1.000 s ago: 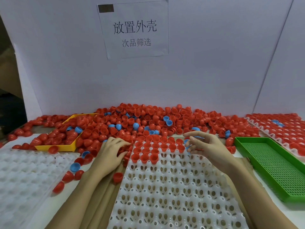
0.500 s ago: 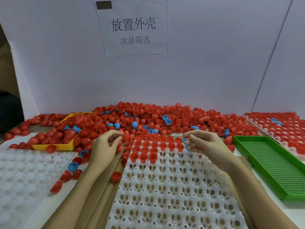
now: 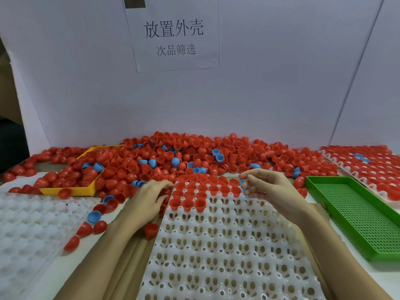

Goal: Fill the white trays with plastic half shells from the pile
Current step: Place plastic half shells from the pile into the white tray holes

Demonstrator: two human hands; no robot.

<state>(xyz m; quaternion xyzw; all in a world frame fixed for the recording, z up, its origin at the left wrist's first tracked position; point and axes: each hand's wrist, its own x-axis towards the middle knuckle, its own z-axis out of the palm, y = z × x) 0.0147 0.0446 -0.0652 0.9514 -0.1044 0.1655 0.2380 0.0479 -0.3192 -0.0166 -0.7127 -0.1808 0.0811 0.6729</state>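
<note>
White boards back a worktop [image 3: 281,280] where the pile [image 3: 194,154] meets the middle white tray [image 3: 227,245]. Left hand [image 3: 149,200] lies fingers-down among red shells; right hand [image 3: 270,189] pinches a blue shell [image 3: 242,182] over the tray's far rows.

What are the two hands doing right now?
Left hand: fingers curled over red shells; whether it grips one cannot be told.
Right hand: holding a blue shell.

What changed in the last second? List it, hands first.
The left hand lifted off the pile half a second ago with its fingers drawn together, then dropped back flat onto the red shells beside the white tray. The right hand stayed above the tray's far rows, still pinching a blue shell. The tray's filled rows and the green tray look unchanged.
</note>
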